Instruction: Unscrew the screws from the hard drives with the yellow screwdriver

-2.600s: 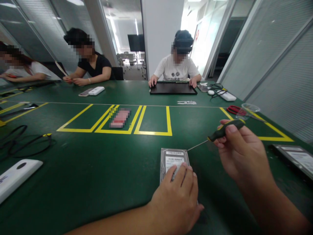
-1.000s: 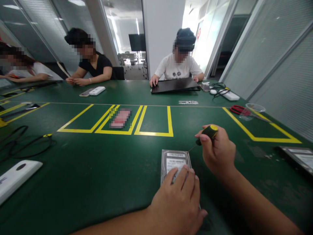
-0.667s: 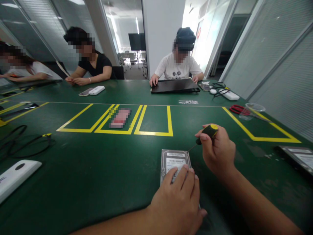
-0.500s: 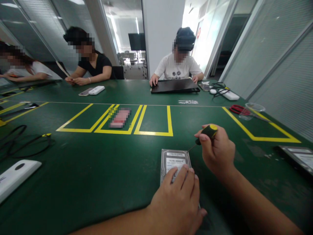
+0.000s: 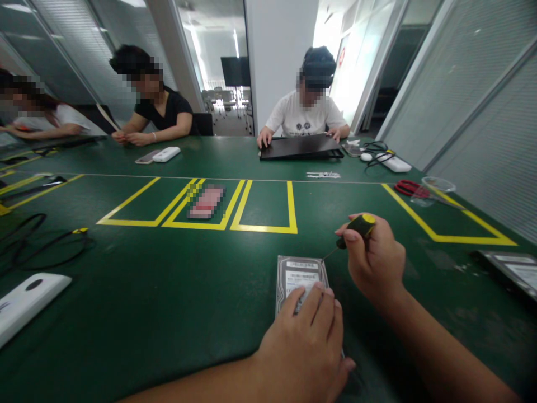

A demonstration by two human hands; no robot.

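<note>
A silver hard drive point(image 5: 301, 267) with white labels lies on the green table in front of me. Over its near half is my left hand point(image 5: 308, 330), fingers spread across the top and thumb down by the right side, gripping it in place; much of the drive is hidden beneath. My right hand point(image 5: 375, 257) is closed around a yellow-and-black screwdriver point(image 5: 361, 226). The thin shaft slants down to the left, and its tip meets the drive's far right corner.
A second hard drive point(image 5: 514, 268) lies at the right edge. Red-handled scissors point(image 5: 411, 188) and a clear plastic lid point(image 5: 438, 184) are at the back right. Yellow tape outlines point(image 5: 264, 228) mark the table point(image 5: 168, 302). A white device point(image 5: 31, 305) sits left; a person opposite handles a black panel point(image 5: 300, 146).
Almost nothing differs. My right hand and the screwdriver handle have shifted very slightly to the right, with the tip still at the drive's corner. My left hand stays on the drive.
</note>
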